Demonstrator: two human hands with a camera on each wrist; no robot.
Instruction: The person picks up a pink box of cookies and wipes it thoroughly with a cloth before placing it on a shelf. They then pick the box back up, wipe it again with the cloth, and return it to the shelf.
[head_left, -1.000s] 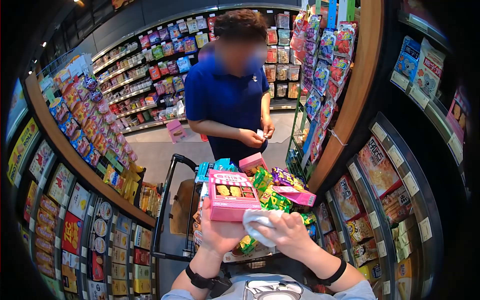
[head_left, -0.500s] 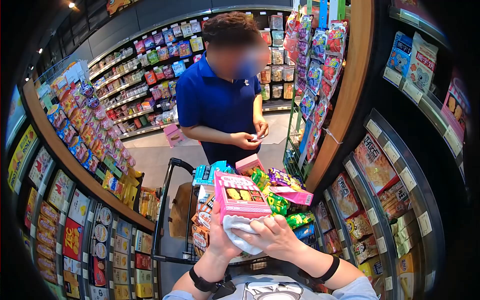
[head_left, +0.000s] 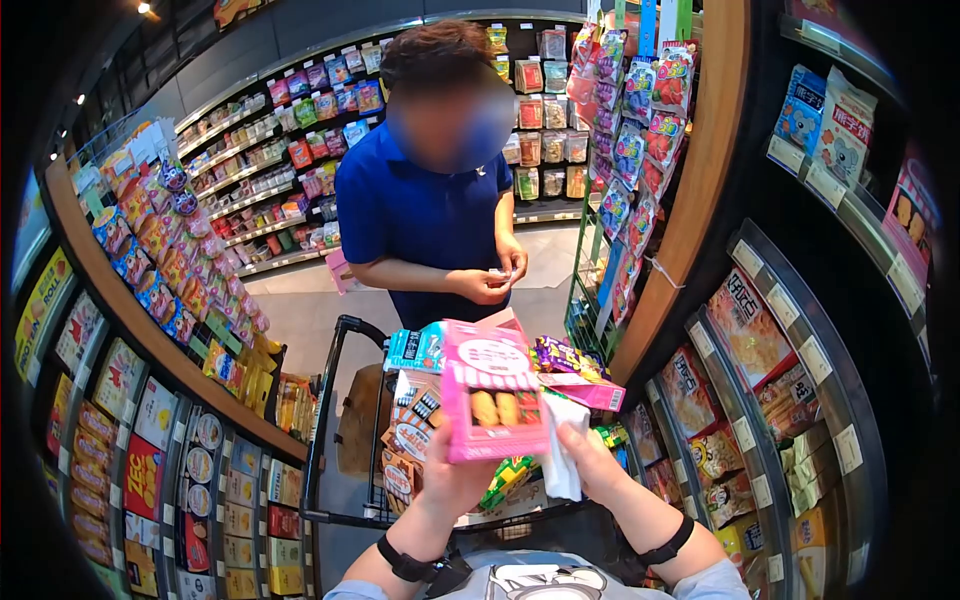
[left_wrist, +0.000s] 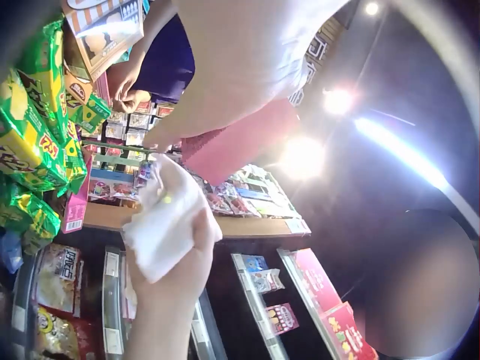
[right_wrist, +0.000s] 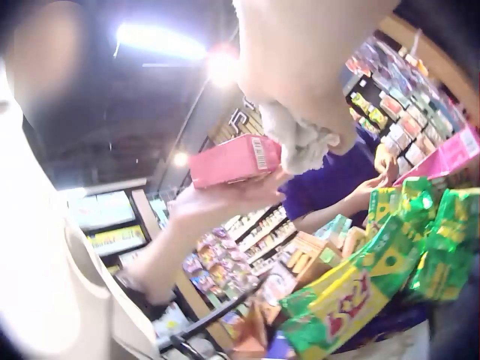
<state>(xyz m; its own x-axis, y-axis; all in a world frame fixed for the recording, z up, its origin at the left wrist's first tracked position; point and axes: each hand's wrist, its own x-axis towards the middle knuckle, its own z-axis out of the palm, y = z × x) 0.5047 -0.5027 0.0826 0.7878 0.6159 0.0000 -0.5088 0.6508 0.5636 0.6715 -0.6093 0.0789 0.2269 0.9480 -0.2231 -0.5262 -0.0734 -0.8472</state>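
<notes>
L hand (head_left: 452,478) grips pink box (head_left: 493,398) from below, fingers hidden behind it; R hand (head_left: 592,463) clutches white cloth (head_left: 562,452) just right.

Snack shop, curved shelves (head_left: 150,330) of packets, price tags, loaded shopping cart (head_left: 340,430)

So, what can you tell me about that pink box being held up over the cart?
The pink box looks like printed cardboard, with a white oval label near the top and pictured golden snacks on its front. A barcode shows on one narrow side. It is roughly upright above the cart. The left hand grips it from below; a white cloth in the right hand sits by its right edge.
</notes>
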